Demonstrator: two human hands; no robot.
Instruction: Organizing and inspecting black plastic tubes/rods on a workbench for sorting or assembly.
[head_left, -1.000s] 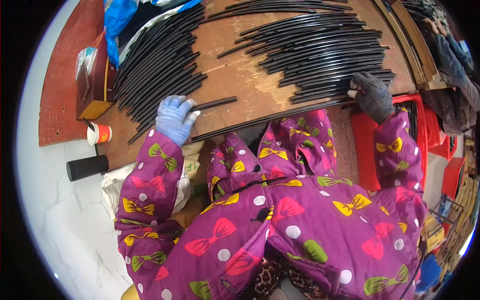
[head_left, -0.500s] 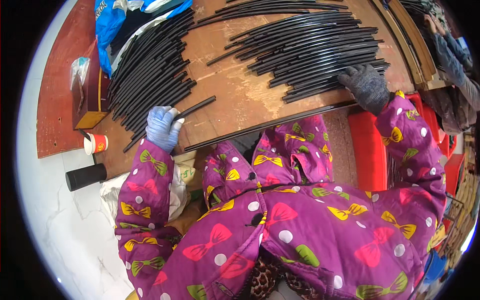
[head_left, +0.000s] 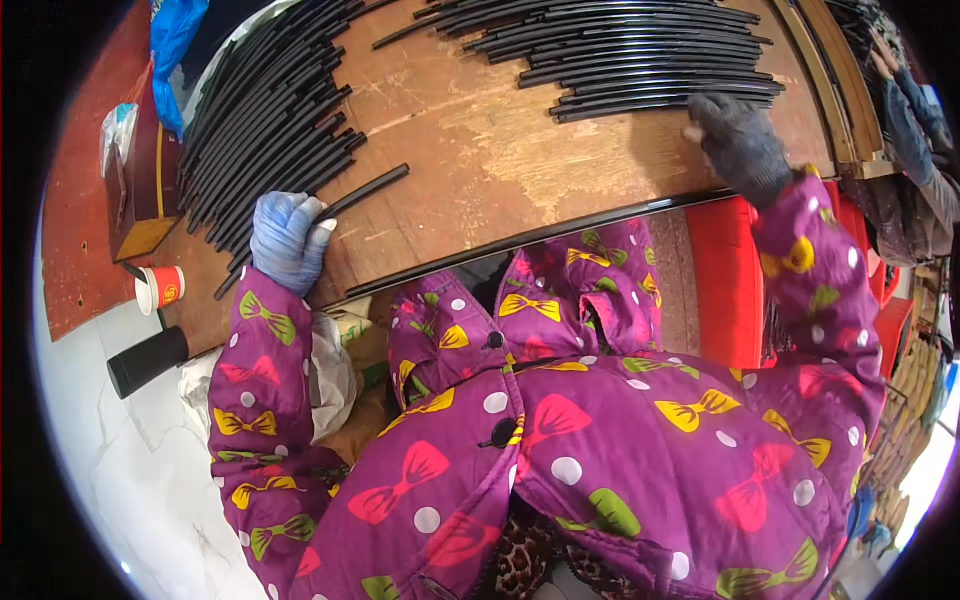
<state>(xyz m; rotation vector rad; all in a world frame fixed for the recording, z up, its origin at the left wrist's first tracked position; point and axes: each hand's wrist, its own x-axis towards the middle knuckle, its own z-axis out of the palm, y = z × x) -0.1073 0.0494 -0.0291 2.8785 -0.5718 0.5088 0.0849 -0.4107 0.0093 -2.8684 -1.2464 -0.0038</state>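
Note:
My left hand (head_left: pixel 288 240), in a light blue glove, is closed around a short black rod (head_left: pixel 372 190) at the near end of the left pile. The rod slants up to the right, past its thumb. Black rods (head_left: pixel 270 120) lie side by side in that left pile. On the right, my right hand (head_left: pixel 738 148) in a dark grey glove rests at the near right ends of a second pile of black rods (head_left: pixel 640 70). One bare fingertip pokes out on its left side. Blur hides whether those fingers grip anything.
Both piles lie on a worn wooden table (head_left: pixel 480 190). At the left are a dark box (head_left: pixel 145 190), a red-and-white paper cup (head_left: pixel 160 288), a black cylinder (head_left: pixel 148 360) and a blue bag (head_left: pixel 172 60). Red plastic (head_left: pixel 722 290) stands below the right edge. Another person's arm (head_left: pixel 915 120) shows far right.
My right hand has shifted from on top of the rod ends to their near side. More bare wood shows in front of the right pile. My left hand keeps its rod; the view has shifted slightly.

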